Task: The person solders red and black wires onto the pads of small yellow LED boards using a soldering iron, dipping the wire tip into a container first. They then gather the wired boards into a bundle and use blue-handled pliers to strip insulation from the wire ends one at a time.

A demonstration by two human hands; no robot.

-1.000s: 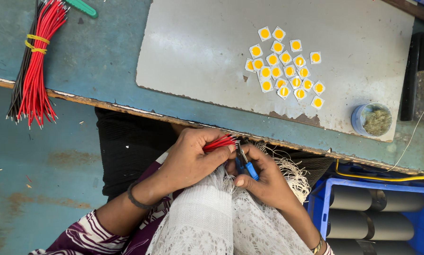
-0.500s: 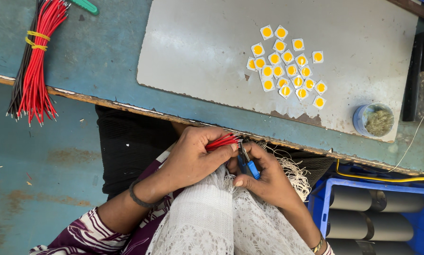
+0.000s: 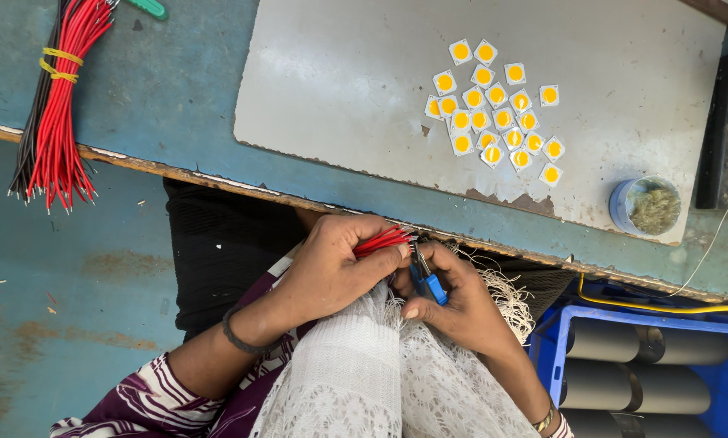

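- The left hand (image 3: pixel 331 268) is curled shut around a small bunch of red wires (image 3: pixel 383 240), whose ends stick out past the thumb and forefinger toward the right.
- The right hand (image 3: pixel 461 304) is closed on a small cutter with blue handles (image 3: pixel 426 280); its metal tip points up at the wire ends and sits just beside them, though whether it touches them is too small to tell.
- Both hands meet just below the table edge (image 3: pixel 218 180), over a white lace cloth (image 3: pixel 380 381) that lies across the person's lap.
- The held wires lie between the two hands, right at the fingertips of each.
- On the blue table, far to the left and well apart from the hands, lies a big bundle of red and black wires (image 3: pixel 56 105) tied with yellow bands.
- A grey board (image 3: pixel 340 89) on the table carries a cluster of small square yellow chips (image 3: pixel 494 109).
- A small round blue tub (image 3: pixel 646 206) stands near the board's right corner.
- A blue crate with grey rolls (image 3: pixel 648 357) sits beside the right forearm.
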